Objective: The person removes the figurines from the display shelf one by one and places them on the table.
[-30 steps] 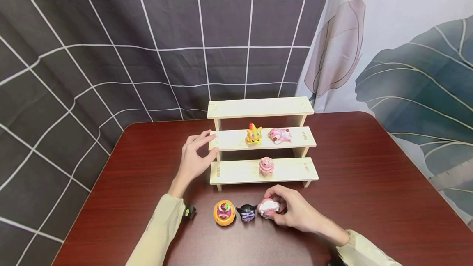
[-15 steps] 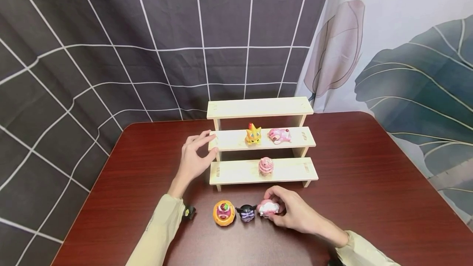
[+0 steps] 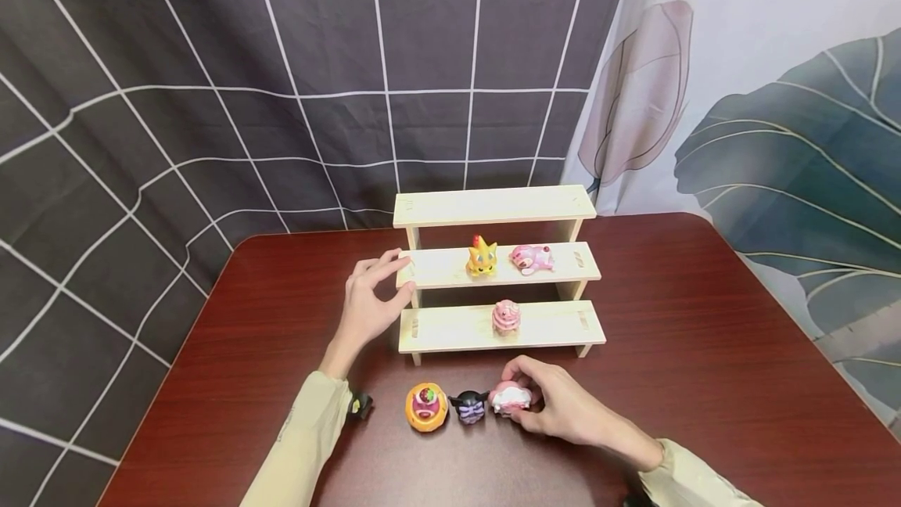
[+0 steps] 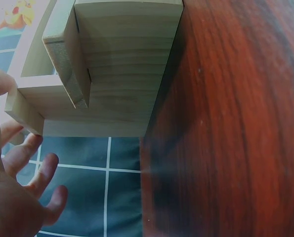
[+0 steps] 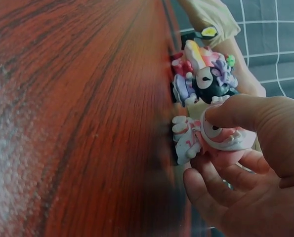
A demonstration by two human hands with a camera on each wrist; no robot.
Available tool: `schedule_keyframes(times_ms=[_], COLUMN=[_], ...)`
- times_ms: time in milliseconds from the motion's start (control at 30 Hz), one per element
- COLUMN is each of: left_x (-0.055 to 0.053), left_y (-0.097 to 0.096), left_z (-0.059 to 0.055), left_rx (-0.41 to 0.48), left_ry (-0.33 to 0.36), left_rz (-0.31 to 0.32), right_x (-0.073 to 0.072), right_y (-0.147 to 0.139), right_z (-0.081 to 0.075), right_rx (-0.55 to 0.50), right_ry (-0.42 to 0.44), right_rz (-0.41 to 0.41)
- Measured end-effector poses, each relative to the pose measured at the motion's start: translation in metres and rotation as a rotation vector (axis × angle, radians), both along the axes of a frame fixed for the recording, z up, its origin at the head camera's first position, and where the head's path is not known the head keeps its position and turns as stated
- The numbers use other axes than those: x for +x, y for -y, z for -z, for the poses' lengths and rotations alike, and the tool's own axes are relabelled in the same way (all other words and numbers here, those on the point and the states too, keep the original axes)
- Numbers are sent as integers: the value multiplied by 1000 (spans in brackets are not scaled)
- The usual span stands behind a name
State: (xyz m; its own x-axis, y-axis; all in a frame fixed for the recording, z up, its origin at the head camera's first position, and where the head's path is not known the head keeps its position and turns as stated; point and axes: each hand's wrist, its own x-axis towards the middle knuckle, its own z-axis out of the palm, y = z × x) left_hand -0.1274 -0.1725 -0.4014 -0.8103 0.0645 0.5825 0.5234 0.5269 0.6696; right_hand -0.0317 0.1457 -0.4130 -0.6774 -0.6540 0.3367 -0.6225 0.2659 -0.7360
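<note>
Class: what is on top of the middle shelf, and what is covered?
On the middle shelf are a yellow figurine and, right of it, a pink figurine. The left hand covers part of the shelf's left end; spots beneath the figurines are hidden.

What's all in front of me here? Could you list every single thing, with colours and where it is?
Stand: 1, pale wood, on the table
Yellow toy: 1, yellow, middle shelf
Lying toy: 1, pink, middle shelf, right of the yellow one
Swirly toy: 1, pink, bottom shelf
Round toy: 1, orange and pink, table
Black toy: 1, black and purple, table
Held toy: 1, pink and white, right hand
Table: 1, red-brown, beneath everything
Curtains: 2, dark grid and pale leaf-print, behind
Sleeves: 2, beige, both arms
Left hand: 1, middle shelf's left end
Right hand: 1, holding a toy
</note>
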Motion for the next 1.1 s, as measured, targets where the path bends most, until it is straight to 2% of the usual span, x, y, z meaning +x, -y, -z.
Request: schedule_keyframes(times_ms=[500,700,1100], left_x=[0,0,0], left_y=[0,0,-1], left_z=[-1,-1,-1], left_rx=[6,6,5], left_ry=[-1,3,7], left_rz=[4,3,-3], right_x=[-2,-1,1], right_y=[-1,-2,-10], right_z=[-3,-4,-7], right_rx=[21,16,28], right_ry=[0,32,28], right_rz=[-10,-12,39])
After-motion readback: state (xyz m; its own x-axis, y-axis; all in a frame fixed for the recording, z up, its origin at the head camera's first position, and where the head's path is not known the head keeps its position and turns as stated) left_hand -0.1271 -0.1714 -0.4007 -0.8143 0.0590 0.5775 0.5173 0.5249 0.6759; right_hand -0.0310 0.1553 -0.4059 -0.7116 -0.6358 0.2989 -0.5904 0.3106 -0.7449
